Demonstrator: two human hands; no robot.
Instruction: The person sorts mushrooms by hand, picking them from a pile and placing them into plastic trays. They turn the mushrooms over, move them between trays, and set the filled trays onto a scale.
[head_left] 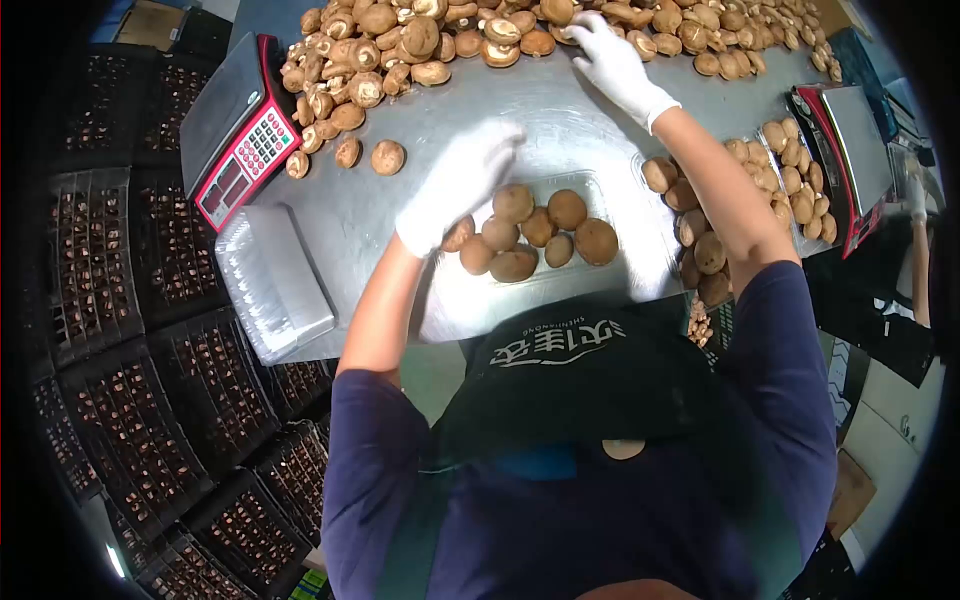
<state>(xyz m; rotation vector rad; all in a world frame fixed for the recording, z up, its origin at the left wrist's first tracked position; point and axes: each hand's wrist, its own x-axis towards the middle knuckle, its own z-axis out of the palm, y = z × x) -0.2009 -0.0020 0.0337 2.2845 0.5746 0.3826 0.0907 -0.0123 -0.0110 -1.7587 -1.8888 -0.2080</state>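
My left hand point(467, 183), in a white glove, hovers by the left side of a clear plastic tray point(612, 190). Its fingers stretch out, slightly blurred, with no object visible in them. Several brown shiitake mushrooms point(566, 210) lie in that tray, caps up. At the front edge of a large heap of shiitake mushrooms point(420, 38), my right hand point(612, 68), also gloved in white, has its fingers apart and touching the heap. Whether a mushroom sits under those fingertips is hard to make out.
A red-rimmed digital scale point(245, 165) stands left, beside stacked clear plastic trays point(272, 280). Filled mushroom trays point(795, 180) and another scale point(850, 150) are at right. Black crates of mushrooms point(95, 260) fill the far left. Another person's arm point(920, 260) shows at the right edge.
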